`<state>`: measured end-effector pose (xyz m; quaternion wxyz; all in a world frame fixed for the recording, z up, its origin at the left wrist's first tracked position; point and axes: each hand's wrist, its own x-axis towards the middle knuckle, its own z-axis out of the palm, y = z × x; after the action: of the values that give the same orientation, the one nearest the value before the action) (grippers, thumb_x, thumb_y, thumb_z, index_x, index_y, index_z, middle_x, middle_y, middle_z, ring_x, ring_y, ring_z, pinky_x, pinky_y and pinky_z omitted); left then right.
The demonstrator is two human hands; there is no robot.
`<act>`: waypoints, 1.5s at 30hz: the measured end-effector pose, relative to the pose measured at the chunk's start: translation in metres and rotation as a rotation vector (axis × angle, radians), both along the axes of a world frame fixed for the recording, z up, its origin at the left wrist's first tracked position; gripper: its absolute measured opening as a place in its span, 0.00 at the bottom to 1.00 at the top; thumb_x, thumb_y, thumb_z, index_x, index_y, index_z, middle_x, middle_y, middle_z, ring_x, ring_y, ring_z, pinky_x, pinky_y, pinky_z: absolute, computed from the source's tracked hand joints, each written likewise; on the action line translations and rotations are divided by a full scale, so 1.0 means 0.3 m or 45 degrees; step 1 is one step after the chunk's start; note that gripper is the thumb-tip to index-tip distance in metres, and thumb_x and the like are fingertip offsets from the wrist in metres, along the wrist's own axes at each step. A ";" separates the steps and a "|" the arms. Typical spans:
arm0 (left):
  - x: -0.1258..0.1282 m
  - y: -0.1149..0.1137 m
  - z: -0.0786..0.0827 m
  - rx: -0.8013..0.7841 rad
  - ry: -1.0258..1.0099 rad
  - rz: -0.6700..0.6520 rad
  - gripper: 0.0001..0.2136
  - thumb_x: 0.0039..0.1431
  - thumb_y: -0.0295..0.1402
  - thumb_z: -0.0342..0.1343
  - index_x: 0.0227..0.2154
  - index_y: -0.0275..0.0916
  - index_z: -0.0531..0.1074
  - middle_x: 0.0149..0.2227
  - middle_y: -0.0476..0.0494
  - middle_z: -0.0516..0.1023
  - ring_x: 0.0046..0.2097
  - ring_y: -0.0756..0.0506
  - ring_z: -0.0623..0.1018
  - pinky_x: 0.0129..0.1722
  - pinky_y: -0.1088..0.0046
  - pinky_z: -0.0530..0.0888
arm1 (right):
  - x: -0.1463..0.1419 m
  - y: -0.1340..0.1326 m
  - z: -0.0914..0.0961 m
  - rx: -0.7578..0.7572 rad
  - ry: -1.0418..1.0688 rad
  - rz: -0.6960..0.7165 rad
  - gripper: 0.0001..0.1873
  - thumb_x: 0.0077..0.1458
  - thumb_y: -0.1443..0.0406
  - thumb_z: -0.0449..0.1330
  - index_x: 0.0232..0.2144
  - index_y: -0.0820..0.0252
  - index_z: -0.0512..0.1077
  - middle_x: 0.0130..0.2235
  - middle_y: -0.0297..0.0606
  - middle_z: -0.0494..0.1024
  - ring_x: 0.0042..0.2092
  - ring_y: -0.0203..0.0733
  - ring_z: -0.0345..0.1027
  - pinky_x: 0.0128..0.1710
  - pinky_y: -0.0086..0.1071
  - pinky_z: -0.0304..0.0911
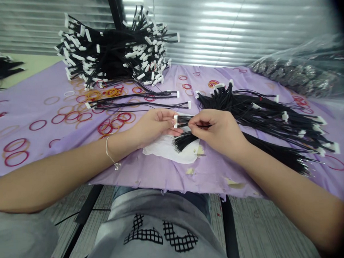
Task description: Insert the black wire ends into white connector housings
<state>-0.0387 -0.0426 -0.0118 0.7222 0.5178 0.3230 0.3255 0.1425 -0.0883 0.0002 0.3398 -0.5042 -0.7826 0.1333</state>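
Note:
My left hand (pixel 159 122) pinches a small white plug connector (pixel 176 121) between thumb and fingers. Thin black wires run from the connector toward my right hand (pixel 210 127), whose thumb and forefinger are closed on a black wire close to it. Below both hands a bundle of loose black wires with bare metal tips (pixel 181 141) lies over a white cloth pad (pixel 173 154). The bundle continues under my right wrist and comes out at the right (pixel 286 157). Just behind my hands lie two finished-looking wire strands with white connectors (pixel 189 104).
A tall heap of black wires with white connectors (pixel 110 52) stands at the back. Another pile (pixel 261 107) lies at right. Red and orange rubber bands (pixel 72 116) are scattered over the purple tablecloth (pixel 151 171). A clear plastic bag (pixel 299 72) sits at the back right.

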 end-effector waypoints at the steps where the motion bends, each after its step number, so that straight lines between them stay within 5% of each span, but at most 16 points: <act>1: 0.001 -0.001 0.001 0.003 0.009 0.011 0.03 0.53 0.19 0.53 0.30 0.30 0.69 0.27 0.46 0.75 0.30 0.51 0.78 0.34 0.75 0.76 | 0.000 0.000 -0.001 -0.001 0.000 -0.001 0.06 0.47 0.71 0.56 0.23 0.63 0.73 0.24 0.33 0.70 0.26 0.30 0.60 0.27 0.26 0.55; 22: 0.005 -0.017 0.002 0.118 0.128 0.000 0.05 0.53 0.19 0.52 0.33 0.29 0.70 0.30 0.44 0.76 0.33 0.50 0.78 0.35 0.76 0.76 | -0.008 0.001 0.002 -0.189 0.043 -0.042 0.07 0.46 0.70 0.55 0.23 0.65 0.73 0.20 0.32 0.69 0.22 0.28 0.57 0.23 0.24 0.51; 29: 0.016 -0.014 -0.005 0.040 0.201 0.062 0.05 0.52 0.18 0.52 0.31 0.30 0.70 0.26 0.46 0.76 0.30 0.51 0.78 0.35 0.76 0.76 | -0.032 0.013 -0.044 -0.238 -0.029 -0.004 0.08 0.47 0.69 0.55 0.23 0.65 0.73 0.20 0.32 0.69 0.22 0.28 0.56 0.24 0.25 0.49; 34: 0.018 0.002 -0.006 -0.011 0.178 0.057 0.05 0.54 0.18 0.50 0.30 0.30 0.69 0.25 0.46 0.75 0.29 0.51 0.78 0.34 0.76 0.75 | -0.041 0.025 -0.065 -0.102 -0.125 -0.038 0.06 0.49 0.68 0.55 0.24 0.64 0.71 0.25 0.35 0.70 0.26 0.31 0.59 0.28 0.27 0.52; 40: 0.011 0.012 -0.003 -0.103 -0.012 0.109 0.05 0.55 0.16 0.48 0.30 0.29 0.67 0.25 0.46 0.73 0.27 0.52 0.77 0.34 0.77 0.74 | 0.004 0.005 -0.012 0.421 -0.282 -0.021 0.08 0.51 0.67 0.57 0.35 0.65 0.72 0.37 0.43 0.65 0.40 0.40 0.60 0.41 0.33 0.58; 45: -0.001 0.021 -0.005 -0.102 -0.047 0.080 0.02 0.55 0.19 0.50 0.29 0.28 0.67 0.22 0.44 0.72 0.24 0.52 0.75 0.28 0.80 0.72 | 0.011 -0.013 0.007 0.260 -0.748 0.301 0.08 0.53 0.64 0.58 0.32 0.62 0.74 0.34 0.41 0.64 0.37 0.39 0.58 0.39 0.35 0.57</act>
<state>-0.0389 -0.0363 -0.0134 0.7376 0.4720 0.3385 0.3443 0.1458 -0.0921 0.0023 0.1305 -0.3901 -0.9096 -0.0584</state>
